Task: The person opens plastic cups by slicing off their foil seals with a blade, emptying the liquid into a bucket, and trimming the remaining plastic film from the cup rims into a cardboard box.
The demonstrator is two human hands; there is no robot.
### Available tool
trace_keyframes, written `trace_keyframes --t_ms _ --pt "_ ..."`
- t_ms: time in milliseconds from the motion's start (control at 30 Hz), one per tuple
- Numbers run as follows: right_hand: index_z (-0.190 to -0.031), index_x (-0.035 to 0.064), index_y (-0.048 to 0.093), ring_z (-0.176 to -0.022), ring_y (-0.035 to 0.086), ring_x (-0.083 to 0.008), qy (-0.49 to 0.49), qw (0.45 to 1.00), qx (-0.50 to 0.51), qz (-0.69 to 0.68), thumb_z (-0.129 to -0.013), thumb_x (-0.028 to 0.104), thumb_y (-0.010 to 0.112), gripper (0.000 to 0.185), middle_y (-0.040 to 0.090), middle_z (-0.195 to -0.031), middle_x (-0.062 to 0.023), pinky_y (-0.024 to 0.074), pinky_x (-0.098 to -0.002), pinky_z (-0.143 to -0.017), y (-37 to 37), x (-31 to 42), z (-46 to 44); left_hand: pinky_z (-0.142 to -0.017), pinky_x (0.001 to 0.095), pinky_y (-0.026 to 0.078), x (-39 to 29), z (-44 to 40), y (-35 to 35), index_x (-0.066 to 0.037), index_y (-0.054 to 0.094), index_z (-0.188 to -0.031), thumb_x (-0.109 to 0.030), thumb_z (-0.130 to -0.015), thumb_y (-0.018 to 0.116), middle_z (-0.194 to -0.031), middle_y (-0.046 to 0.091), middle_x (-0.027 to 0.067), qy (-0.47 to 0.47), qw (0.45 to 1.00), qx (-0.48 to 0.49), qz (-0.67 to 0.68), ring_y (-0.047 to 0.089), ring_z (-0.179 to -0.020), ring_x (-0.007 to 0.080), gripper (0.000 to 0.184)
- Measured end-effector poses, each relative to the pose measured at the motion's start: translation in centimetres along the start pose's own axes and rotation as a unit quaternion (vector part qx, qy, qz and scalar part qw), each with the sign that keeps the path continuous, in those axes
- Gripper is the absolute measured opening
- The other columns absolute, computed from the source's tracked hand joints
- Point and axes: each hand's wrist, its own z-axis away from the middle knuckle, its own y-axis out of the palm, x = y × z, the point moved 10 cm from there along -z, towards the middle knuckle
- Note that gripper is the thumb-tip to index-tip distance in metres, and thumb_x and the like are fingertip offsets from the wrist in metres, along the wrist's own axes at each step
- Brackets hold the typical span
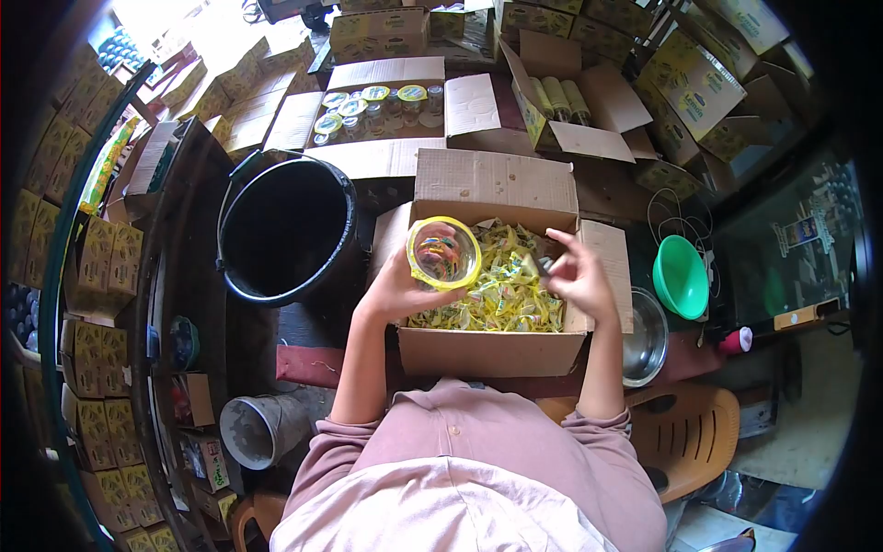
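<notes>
My left hand (400, 290) is wrapped round a clear round cup (444, 254) with a yellow rim, its mouth facing up toward me. Something red and dark shows inside it. My right hand (581, 281) hovers over the right side of an open cardboard box (492, 353), its fingers bent and the index finger pointing out to the left. Near its fingertips is a small blurred item that I cannot make out. Many small yellow wrapped packets (515, 299) fill the box beneath both hands.
A large black bucket (288, 230) stands left of the box. Behind are a carton of lidded cups (377, 110) and a carton with long cup stacks (561, 99). At the right are a green bowl (681, 276) and a metal bowl (647, 340). A grey bucket (262, 431) sits lower left.
</notes>
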Motion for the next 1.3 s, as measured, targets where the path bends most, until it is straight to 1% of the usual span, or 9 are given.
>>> trace_keyframes --t_ms 33,100,167,333,633,767,900,933,1300 --pt "-0.132 0.0090 0.035 -0.058 0.056 -0.0103 0.044 0.978 -0.012 0.203 -0.063 -0.008 0.061 0.076 0.059 -0.064 -0.0045 0.0477 -0.0254 -0.058 0.1 -1.2 0.3 -0.084 0.0285 0.043 0.2 0.2 -0.2 -0.004 0.040 -0.119 -0.007 -0.061 0.076 -0.112 0.045 0.0070 0.009 0.999 -0.012 0.037 0.050 -0.097 0.0154 0.069" --pt "-0.128 0.0078 0.042 -0.059 0.058 -0.0133 0.018 0.970 -0.065 0.234 -0.063 -0.008 0.059 0.070 0.059 -0.065 -0.0073 0.0488 -0.0260 -0.060 0.0 -1.8 0.2 -0.091 0.0310 0.037 0.2 0.5 -0.2 -0.004 0.025 -0.129 -0.006 -0.070 0.063 -0.120 0.038 0.0119 0.021 0.998 -0.032 0.049 0.043 -0.108 0.0186 0.070" --pt "-0.122 0.0089 0.049 -0.057 0.056 -0.0113 -0.026 0.971 -0.093 0.219 -0.064 -0.007 0.061 0.061 0.059 -0.064 -0.0053 0.0478 -0.0242 -0.058 0.3 -0.2 0.2 -0.093 0.0334 0.036 0.7 0.6 -0.5 -0.004 0.022 -0.130 -0.007 -0.073 0.058 -0.121 0.038 0.0133 0.015 0.986 -0.085 0.143 0.043 -0.108 0.0207 0.068" --pt "-0.102 0.0055 0.063 -0.060 0.057 -0.0093 -0.076 0.958 -0.148 0.232 -0.067 -0.008 0.062 0.037 0.060 -0.071 -0.0060 0.0476 -0.0218 -0.058 0.6 2.8 0.2 -0.090 0.0330 0.039 -0.2 0.6 -0.9 -0.006 0.023 -0.125 -0.003 -0.070 0.064 -0.114 0.040 0.0125 0.079 0.985 -0.150 0.044 0.045 -0.106 0.0207 0.069" --pt "-0.082 -0.0003 0.062 -0.060 0.057 -0.0118 -0.241 0.954 -0.179 0.004 -0.070 0.000 0.068 0.013 0.060 -0.070 -0.0072 0.0451 -0.0239 -0.056 4.7 8.6 1.7 -0.084 0.0277 0.045 -2.0 0.8 -1.0 -0.002 0.033 -0.117 0.000 -0.069 0.068 -0.109 0.040 0.0084 0.052 0.982 -0.181 -0.005 0.048 -0.102 0.0164 0.060" --pt "-0.085 -0.0016 0.060 -0.067 0.055 -0.0107 -0.283 0.933 -0.221 0.035 -0.072 -0.004 0.066 0.014 0.057 -0.075 -0.0055 0.0452 -0.0219 -0.061 5.6 10.4 2.7 -0.089 0.0305 0.040 -1.9 0.9 -0.4 -0.002 0.029 -0.126 -0.009 -0.070 0.069 -0.113 0.042 0.0110 0.056 0.981 -0.180 0.043 0.046 -0.105 0.0187 0.069" --pt "-0.090 -0.0014 0.059 -0.068 0.053 -0.0101 -0.322 0.911 -0.252 0.048 -0.072 -0.006 0.066 0.020 0.055 -0.077 -0.0046 0.0448 -0.0206 -0.062 5.9 10.8 3.6 -0.098 0.0333 0.032 -1.8 1.3 0.4 0.000 0.022 -0.133 -0.042 -0.080 0.059 -0.129 0.031 0.0105 0.054 0.976 -0.191 0.093 0.039 -0.116 0.0190 0.077" --pt "-0.091 -0.0006 0.059 -0.067 0.053 -0.0098 -0.330 0.904 -0.267 0.055 -0.071 -0.006 0.067 0.023 0.055 -0.076 -0.0046 0.0445 -0.0209 -0.060 5.9 11.1 4.0 -0.099 0.0325 0.029 -1.8 1.3 0.4 0.001 0.022 -0.132 -0.020 -0.080 0.060 -0.127 0.031 0.0126 0.072 0.973 -0.187 0.110 0.036 -0.116 0.0198 0.067" --pt "-0.086 0.0009 0.062 -0.061 0.057 -0.0139 -0.369 0.883 -0.283 0.060 -0.068 -0.004 0.068 0.020 0.058 -0.070 -0.0070 0.0450 -0.0242 -0.054 6.3 11.9 4.5 -0.101 0.0347 0.026 -2.1 2.5 2.1 -0.001 0.017 -0.133 -0.018 -0.081 0.060 -0.127 0.027 0.0152 0.060 0.979 -0.192 0.033 0.034 -0.120 0.0254 0.070"
